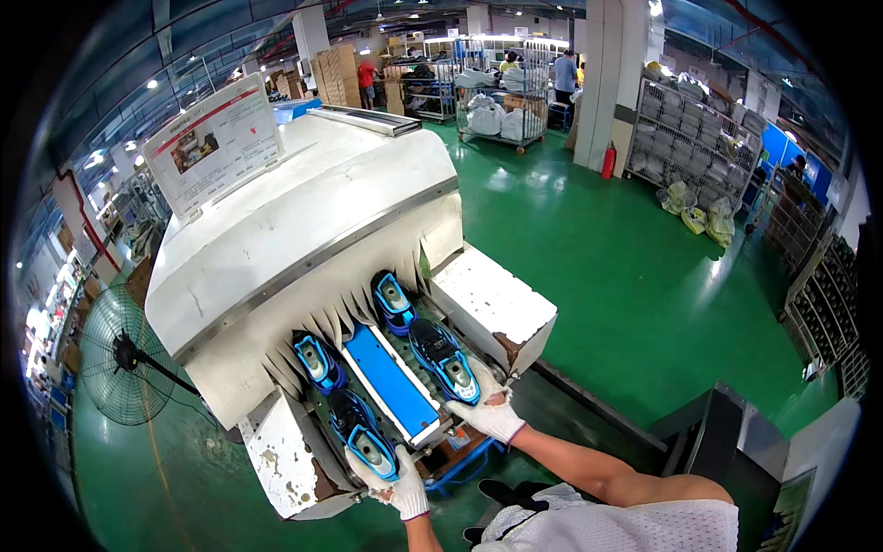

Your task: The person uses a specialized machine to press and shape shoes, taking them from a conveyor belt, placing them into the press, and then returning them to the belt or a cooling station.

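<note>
Two bare-armed hands in white knit gloves, four sports shoes, one white conveyor machine. Left hand (407, 495): at the heel of the near left shoe (354, 414), black with bright blue trim, fingers and thumb set to either side and closed about it. Right hand (497, 416): at the heel of the near right shoe (434, 348), of the same colouring, digits likewise curled around the heel end; the exact placing of each fingertip cannot be told. Both held shoes lie in the machine's mouth, soles down, toes pointing inward, collars toward the person. Beyond them, two further shoes, one per lane — the far left shoe (319, 362) and the far right shoe (395, 302), both at the slit curtain (313, 322) hanging across the opening. Between the lanes: one blue strip (391, 382), long and flat, with a pale border. Flanking the mouth: a left side block (285, 451) and a right side block (497, 294), white, paint chipped. Above: the white machine (303, 202) with a rounded hood, bearing a framed notice board (216, 143). To the left: one round caged fan (124, 363). Beyond, on the green floor (589, 248): a red extinguisher (609, 161) beside a pillar (602, 83), and a wheeled wire cage (501, 92) — loaded with pale bundles.
</note>
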`<state>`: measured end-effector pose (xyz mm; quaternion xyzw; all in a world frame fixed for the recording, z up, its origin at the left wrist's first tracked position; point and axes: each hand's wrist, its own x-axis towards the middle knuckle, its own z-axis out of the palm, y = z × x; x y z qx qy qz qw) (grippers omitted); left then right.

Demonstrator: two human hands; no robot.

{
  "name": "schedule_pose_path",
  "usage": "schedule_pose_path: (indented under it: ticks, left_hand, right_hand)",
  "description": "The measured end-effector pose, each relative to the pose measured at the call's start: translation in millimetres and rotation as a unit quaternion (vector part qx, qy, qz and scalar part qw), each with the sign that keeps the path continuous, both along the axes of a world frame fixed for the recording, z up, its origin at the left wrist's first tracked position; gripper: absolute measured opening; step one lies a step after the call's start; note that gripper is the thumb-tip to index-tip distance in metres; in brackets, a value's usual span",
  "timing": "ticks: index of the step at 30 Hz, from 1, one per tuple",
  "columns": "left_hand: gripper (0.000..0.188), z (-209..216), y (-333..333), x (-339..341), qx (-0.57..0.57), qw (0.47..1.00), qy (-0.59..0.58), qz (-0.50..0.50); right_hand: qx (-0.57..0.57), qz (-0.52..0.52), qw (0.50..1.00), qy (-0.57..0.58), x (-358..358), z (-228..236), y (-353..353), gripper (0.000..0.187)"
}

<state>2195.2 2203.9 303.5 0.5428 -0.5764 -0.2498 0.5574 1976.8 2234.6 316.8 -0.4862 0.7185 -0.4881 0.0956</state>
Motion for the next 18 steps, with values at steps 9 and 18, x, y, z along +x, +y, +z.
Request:
schedule_pose_path:
  ticks: [9, 18]
  left_hand:
    - [0.088, 11, -2, 9, 0.033, 0.999, -0.022, 0.017]
    - [0.097, 13, 11, 3, 0.06, 0.992, -0.107, -0.036]
  right_hand:
    - [-0.043, 0.038, 0.997, -0.058, -6, -19, -3, 0.086]
    - [0.017, 0.035, 0.999, -0.001, -45, -14, 13, 0.097]
